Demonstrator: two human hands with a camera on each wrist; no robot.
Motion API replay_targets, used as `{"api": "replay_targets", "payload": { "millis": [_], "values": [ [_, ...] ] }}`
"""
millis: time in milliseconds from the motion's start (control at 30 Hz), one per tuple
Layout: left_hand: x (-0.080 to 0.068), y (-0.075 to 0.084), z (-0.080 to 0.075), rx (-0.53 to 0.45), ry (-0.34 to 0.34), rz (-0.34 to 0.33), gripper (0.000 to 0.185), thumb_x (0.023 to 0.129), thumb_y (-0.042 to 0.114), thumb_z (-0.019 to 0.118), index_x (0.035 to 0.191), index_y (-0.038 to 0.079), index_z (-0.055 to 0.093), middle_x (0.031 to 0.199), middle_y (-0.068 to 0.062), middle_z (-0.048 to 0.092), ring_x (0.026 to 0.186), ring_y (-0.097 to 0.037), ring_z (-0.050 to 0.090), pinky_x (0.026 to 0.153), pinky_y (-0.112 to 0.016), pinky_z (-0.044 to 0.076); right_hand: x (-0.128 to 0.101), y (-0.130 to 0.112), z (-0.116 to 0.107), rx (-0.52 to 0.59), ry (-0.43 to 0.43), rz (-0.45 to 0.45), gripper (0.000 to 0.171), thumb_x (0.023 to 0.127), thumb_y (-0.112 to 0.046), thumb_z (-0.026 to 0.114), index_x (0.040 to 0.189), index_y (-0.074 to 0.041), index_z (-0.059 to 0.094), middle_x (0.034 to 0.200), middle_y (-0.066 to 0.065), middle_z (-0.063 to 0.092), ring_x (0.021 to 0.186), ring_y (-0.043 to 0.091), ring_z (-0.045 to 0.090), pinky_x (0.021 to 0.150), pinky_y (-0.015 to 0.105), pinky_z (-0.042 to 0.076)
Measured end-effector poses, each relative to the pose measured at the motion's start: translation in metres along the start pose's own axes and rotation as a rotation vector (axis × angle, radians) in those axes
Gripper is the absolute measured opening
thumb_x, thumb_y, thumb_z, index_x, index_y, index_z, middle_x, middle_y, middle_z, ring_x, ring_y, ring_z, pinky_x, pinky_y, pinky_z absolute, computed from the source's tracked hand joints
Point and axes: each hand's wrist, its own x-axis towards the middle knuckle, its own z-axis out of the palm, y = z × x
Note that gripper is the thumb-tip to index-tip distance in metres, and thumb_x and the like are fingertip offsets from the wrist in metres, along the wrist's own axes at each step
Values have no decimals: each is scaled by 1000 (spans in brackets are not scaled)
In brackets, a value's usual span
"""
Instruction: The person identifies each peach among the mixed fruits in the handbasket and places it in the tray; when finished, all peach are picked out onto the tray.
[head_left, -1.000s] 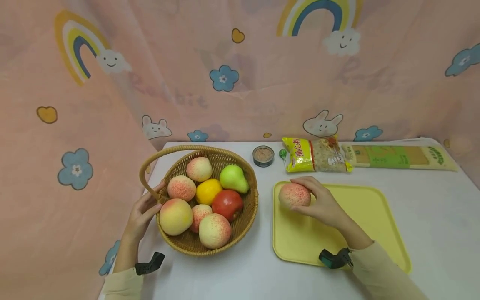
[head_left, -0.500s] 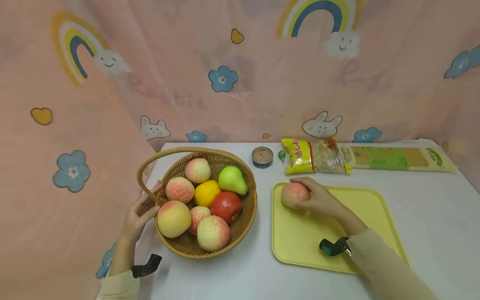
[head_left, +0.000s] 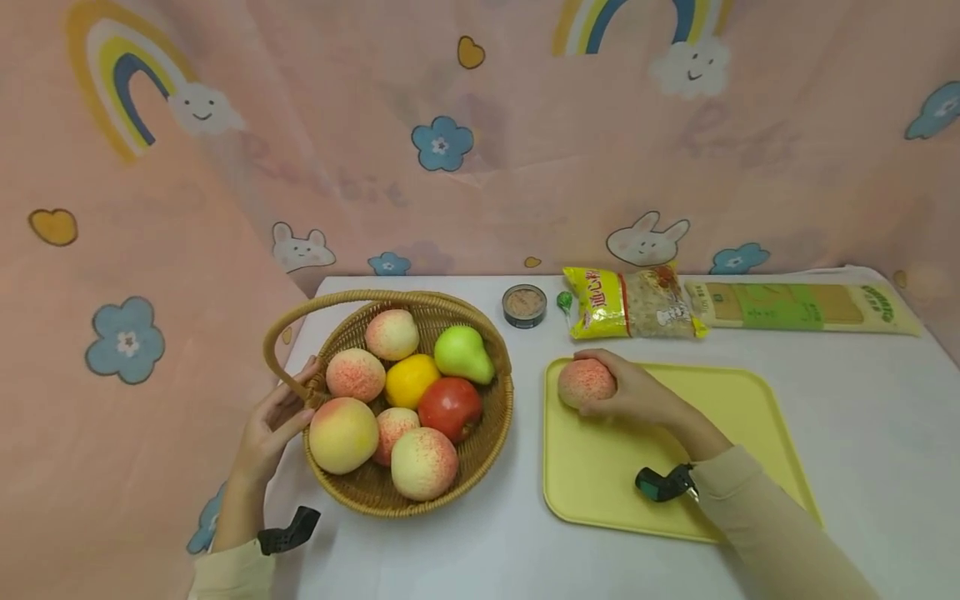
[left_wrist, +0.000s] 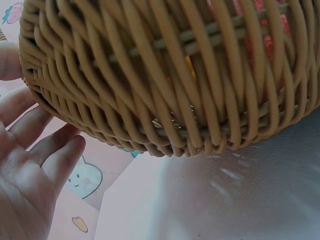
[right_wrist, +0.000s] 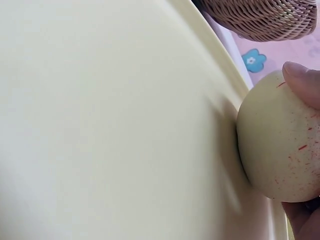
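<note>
We see a peach (head_left: 586, 382) at the far left corner of a yellow tray (head_left: 720, 417), our right hand (head_left: 637, 396) curling its grip around it. Our left hand (head_left: 273, 421), fingers relaxed, rests against the basket (head_left: 480, 450) on the tabletop (head_left: 862, 400).

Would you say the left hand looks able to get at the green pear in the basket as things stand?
Probably yes. The left hand rests at the basket rim by the handle, holding nothing. The green pear lies uncovered on top at the far side, though the reach crosses the peaches.
</note>
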Motion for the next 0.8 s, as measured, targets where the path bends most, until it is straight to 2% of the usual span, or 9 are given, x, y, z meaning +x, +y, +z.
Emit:
{"api": "replay_targets", "payload": {
  "millis": [200, 333, 400, 467, 600, 633, 700, 800],
  "values": [
    [0, 0, -2, 26, -8, -11, 52, 87, -19, 44, 138, -10, 40, 150, -6, 40, 134, -10, 41, 106, -17, 37, -1, -1, 0, 1, -13, 26, 86, 78, -29, 77, 146, -6, 29, 143, 19, 41, 126, 37, 45, 102, 55, 40],
    [2, 0, -3, 36, -21, -3, 53, 87, -18, 44, 139, -9, 40, 150, -8, 38, 135, -10, 40, 107, -17, 35, -7, -8, -4, 37, 33, 17, 90, 79, -29, 77, 147, -5, 25, 151, 20, 30, 137, 41, 30, 111, 58, 28],
    [2, 0, -3, 44, -16, -1, 53, 87, -18, 45, 139, -9, 40, 151, -10, 37, 136, -11, 39, 108, -17, 35, -9, -15, -6, 58, 76, -27, 88, 80, -23, 77, 148, -5, 24, 153, 20, 26, 141, 41, 23, 114, 53, 22],
    [5, 0, -3, 44, -7, 0, 52, 87, -17, 45, 138, -9, 41, 151, -12, 36, 137, -12, 39, 108, -17, 35, -14, -26, -9, 70, 123, -96, 86, 81, -17, 75, 148, -4, 23, 154, 19, 24, 143, 38, 19, 118, 37, 21],
    [5, 1, -3, 47, -4, -10, 52, 87, -17, 45, 138, -10, 41, 150, -13, 37, 137, -12, 39, 107, -17, 36, -24, -51, -8, 95, 167, -243, 82, 81, -3, 72, 148, -5, 25, 153, 18, 26, 143, 14, 24, 109, 8, 25],
    [5, 1, -3, 52, -6, -17, 52, 87, -17, 46, 138, -9, 41, 150, -12, 37, 137, -11, 38, 107, -17, 35, -27, -57, -6, 108, 162, -276, 81, 81, 0, 71, 148, -5, 26, 152, 19, 27, 141, 9, 25, 107, 5, 25],
    [4, 0, -4, 63, -9, -24, 52, 87, -17, 46, 138, -9, 41, 150, -10, 38, 136, -10, 39, 107, -16, 35, -32, -69, -1, 132, 139, -333, 80, 80, 5, 70, 147, -5, 28, 151, 19, 30, 138, 0, 28, 107, 6, 27],
    [4, -2, -4, 75, -7, -23, 52, 87, -16, 47, 138, -8, 42, 150, -11, 37, 136, -10, 39, 107, -16, 35, -35, -87, 6, 160, 70, -397, 77, 79, 8, 70, 145, -5, 32, 150, 15, 35, 136, 0, 33, 108, 11, 30]
  ]
}}
